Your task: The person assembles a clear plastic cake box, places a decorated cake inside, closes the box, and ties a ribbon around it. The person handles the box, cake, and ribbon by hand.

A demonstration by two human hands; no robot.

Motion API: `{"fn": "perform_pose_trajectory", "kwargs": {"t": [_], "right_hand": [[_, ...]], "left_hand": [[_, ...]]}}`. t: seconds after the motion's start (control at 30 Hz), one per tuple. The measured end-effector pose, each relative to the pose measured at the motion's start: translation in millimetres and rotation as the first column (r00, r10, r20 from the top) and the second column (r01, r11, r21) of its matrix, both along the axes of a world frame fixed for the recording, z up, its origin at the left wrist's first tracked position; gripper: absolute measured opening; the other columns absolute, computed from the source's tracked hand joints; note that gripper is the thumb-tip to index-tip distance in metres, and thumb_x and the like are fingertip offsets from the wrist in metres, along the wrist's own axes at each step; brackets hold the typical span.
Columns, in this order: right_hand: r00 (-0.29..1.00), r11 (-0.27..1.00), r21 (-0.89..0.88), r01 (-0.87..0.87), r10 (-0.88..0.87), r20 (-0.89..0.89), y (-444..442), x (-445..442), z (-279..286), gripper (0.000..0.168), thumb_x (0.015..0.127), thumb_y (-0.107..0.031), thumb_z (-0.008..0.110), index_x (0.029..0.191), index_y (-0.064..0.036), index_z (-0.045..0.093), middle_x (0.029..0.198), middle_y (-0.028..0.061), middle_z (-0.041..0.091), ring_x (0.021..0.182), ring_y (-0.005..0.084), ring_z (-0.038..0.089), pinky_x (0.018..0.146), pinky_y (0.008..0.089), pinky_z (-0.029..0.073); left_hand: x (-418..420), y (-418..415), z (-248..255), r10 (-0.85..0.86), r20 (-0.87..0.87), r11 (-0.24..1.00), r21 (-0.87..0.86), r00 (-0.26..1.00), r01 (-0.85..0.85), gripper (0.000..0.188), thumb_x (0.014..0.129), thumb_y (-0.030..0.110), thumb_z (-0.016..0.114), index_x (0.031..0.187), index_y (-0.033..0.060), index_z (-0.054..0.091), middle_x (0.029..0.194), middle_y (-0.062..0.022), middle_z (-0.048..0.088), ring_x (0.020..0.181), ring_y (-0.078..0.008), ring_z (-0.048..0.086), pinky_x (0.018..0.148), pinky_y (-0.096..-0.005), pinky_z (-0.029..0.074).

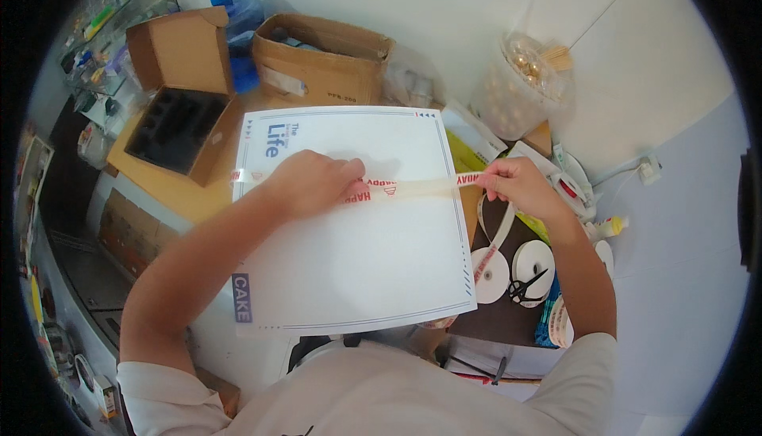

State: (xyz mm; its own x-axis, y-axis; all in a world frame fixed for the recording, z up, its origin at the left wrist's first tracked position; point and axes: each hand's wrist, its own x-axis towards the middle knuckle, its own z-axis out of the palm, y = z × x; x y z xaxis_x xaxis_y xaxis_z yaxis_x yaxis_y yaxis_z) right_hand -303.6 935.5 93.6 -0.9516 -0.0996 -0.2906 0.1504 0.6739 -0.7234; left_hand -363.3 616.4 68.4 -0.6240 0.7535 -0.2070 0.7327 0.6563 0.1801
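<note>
A large white cake box point(357, 257) with blue print lies in front of me. A printed ribbon point(417, 186) in red and cream crosses its top from the left edge to beyond the right edge. My left hand point(321, 183) is closed on the ribbon near the middle of the lid. Past the right edge, my right hand point(512, 183) pinches the ribbon between thumb and fingers. From there the ribbon hangs in a loop down to a white ribbon spool point(490, 275). Black scissors point(528, 286) rest on another white spool point(533, 260) beside it.
An open cardboard box with a black insert point(178, 129) stands at the back left, next to a larger carton point(321, 73). Behind them is a blue water bottle point(244, 13). A clear tub of golden balls point(515, 97) stands against the wall, with more ribbon rolls at the right.
</note>
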Motion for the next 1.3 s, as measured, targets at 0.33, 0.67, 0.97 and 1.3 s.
{"fn": "perform_pose_trajectory", "kwargs": {"t": [0.33, 0.67, 0.97, 1.3], "right_hand": [[0.941, 0.972, 0.186, -0.141, 0.19, -0.278, -101, -156, -23, 0.032, 0.08, -0.035, 0.063, 0.08, -0.003, 0.069, 0.075, 0.0081, 0.066, 0.068, 0.0144, 0.059, 0.063, 0.0294, 0.045], [0.942, 0.997, 0.024, -0.076, 0.08, -0.325, -111, -164, -70, 0.031, 0.082, -0.032, 0.059, 0.085, -0.003, 0.068, 0.08, 0.0126, 0.066, 0.075, 0.0214, 0.061, 0.068, 0.0344, 0.046], [0.907, 0.931, -0.214, 0.296, -0.345, -0.243, -19, -78, -74, 0.02, 0.085, -0.017, 0.056, 0.083, 0.001, 0.064, 0.075, 0.0045, 0.062, 0.07, 0.0114, 0.055, 0.064, 0.0261, 0.044], [0.876, 0.826, -0.341, 0.449, -0.481, -0.014, -28, 80, -61, 0.018, 0.087, -0.015, 0.056, 0.073, -0.003, 0.055, 0.066, 0.0007, 0.057, 0.055, 0.0074, 0.053, 0.051, 0.0227, 0.044]], "left_hand": [[68, 24, -11, 0.249, -0.211, 0.968, 0.015, 0.945, -0.252, 0.014, 0.088, 0.014, 0.046, 0.099, 0.0053, 0.045, 0.075, -0.0112, 0.062, 0.064, -0.0289, 0.065, 0.053, -0.0372, 0.052], [71, 22, -39, 0.472, 0.051, 0.798, 0.401, 0.88, -0.451, 0.015, 0.093, 0.018, 0.04, 0.096, 0.0031, 0.041, 0.07, -0.017, 0.062, 0.063, -0.0346, 0.063, 0.056, -0.0452, 0.048], [29, 19, -20, 0.051, 0.026, 0.956, 0.289, 0.998, -0.057, 0.016, 0.089, 0.016, 0.044, 0.102, 0.0067, 0.045, 0.076, -0.0146, 0.063, 0.072, -0.0341, 0.064, 0.062, -0.0438, 0.05], [39, 1, -5, 0.025, 0.07, 0.991, 0.127, 0.997, -0.034, 0.016, 0.092, 0.02, 0.044, 0.101, 0.0073, 0.046, 0.078, -0.0149, 0.063, 0.073, -0.033, 0.064, 0.062, -0.0427, 0.049]]}}
